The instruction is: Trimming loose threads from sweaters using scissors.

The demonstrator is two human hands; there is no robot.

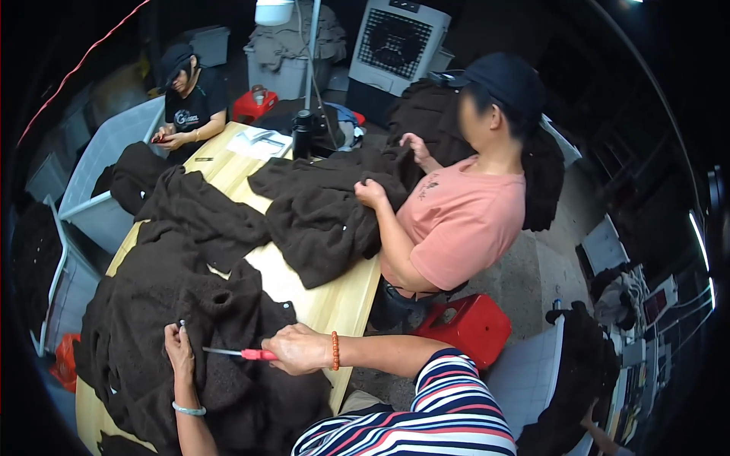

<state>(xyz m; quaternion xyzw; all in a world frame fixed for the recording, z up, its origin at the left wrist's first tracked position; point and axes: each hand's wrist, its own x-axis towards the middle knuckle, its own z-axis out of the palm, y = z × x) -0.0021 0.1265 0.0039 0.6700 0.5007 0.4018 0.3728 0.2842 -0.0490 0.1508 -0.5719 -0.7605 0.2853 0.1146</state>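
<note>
A large dark brown fleece garment [163, 281] lies bunched on the near part of the wooden table. My left hand [179, 349], wearing a pale bangle, pinches at its surface, where a small light button [182, 324] shows by the fingertips. From the right comes my right hand [300, 349], with an orange bead bracelet, closed round a red-handled tool [258, 355]. Its slim metal blade points left, toward my left hand, over the garment; whether it is scissors cannot be made out. Another small light button [287, 305] shows at the garment's right edge.
Across the wooden table [285, 285], a co-worker in a pink shirt [464, 220] handles another brown garment [319, 220]. Another person [190, 106] sits at the far end. A black flask [303, 135] and papers [258, 142] stand there. A red stool [471, 330] and bins flank the table.
</note>
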